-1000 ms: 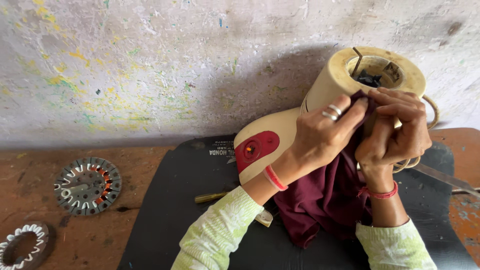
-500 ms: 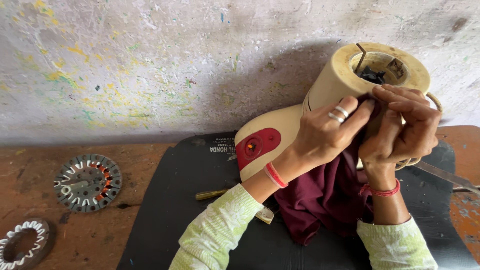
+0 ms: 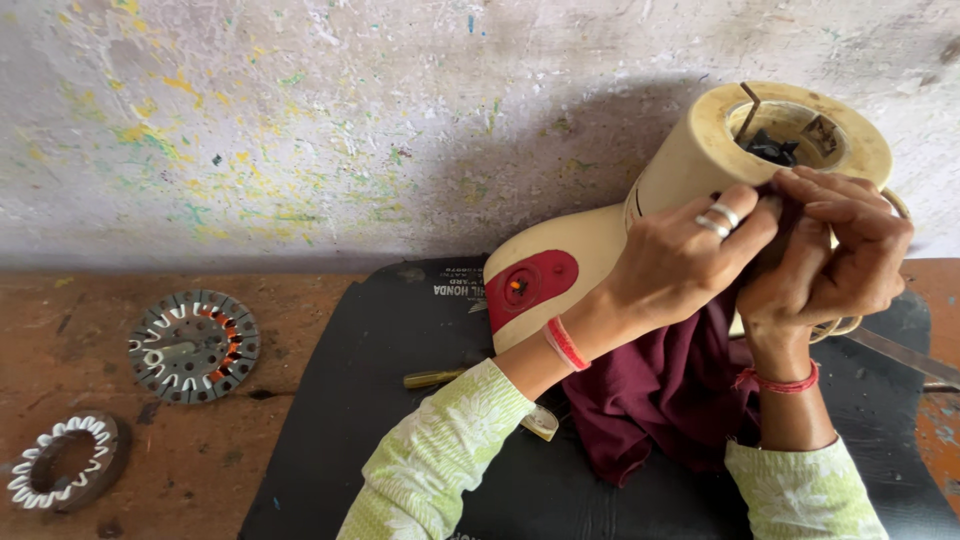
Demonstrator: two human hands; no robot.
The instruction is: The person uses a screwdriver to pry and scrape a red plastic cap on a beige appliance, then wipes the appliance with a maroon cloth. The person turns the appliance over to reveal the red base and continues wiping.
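A cream appliance base [image 3: 650, 215] with a red switch panel [image 3: 530, 287] lies tilted on a black mat [image 3: 400, 400], its round open top facing up at the right. My left hand [image 3: 690, 260], wearing rings, pinches a maroon cloth [image 3: 670, 390] against the rim of the base. My right hand [image 3: 835, 255] grips the same cloth beside it, fingers curled over the rim. The cloth hangs down between my forearms onto the mat.
A round metal motor stator [image 3: 193, 345] with copper windings lies on the worn wooden table at the left. A ring-shaped stator part [image 3: 60, 462] sits at the bottom left. A yellow-handled tool [image 3: 440, 379] pokes out under my left arm. A stained wall stands behind.
Both hands have shifted slightly along the rim of the base while keeping hold of the cloth. The camera has moved a little closer.
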